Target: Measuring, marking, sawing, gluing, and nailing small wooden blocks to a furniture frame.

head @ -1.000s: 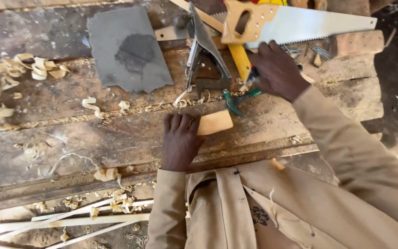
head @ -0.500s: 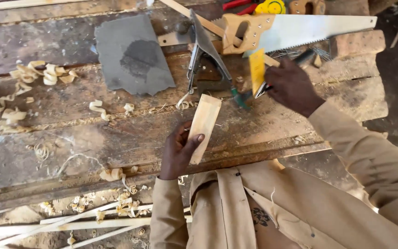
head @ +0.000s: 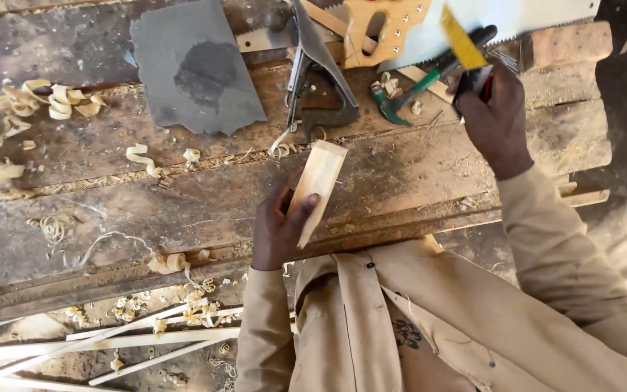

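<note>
Left hand (head: 279, 229) grips a pale wooden block (head: 318, 185), now tilted up on end at frame centre rather than lying flat on the workbench (head: 146, 210). Right hand (head: 495, 120), upper right, has closed on and lifted a yellow folding rule (head: 463, 40) above the handsaw (head: 473, 18). Measuring the block appears imminent.

No packages, labels, signs or screens are seen anywhere in the head view.
</note>
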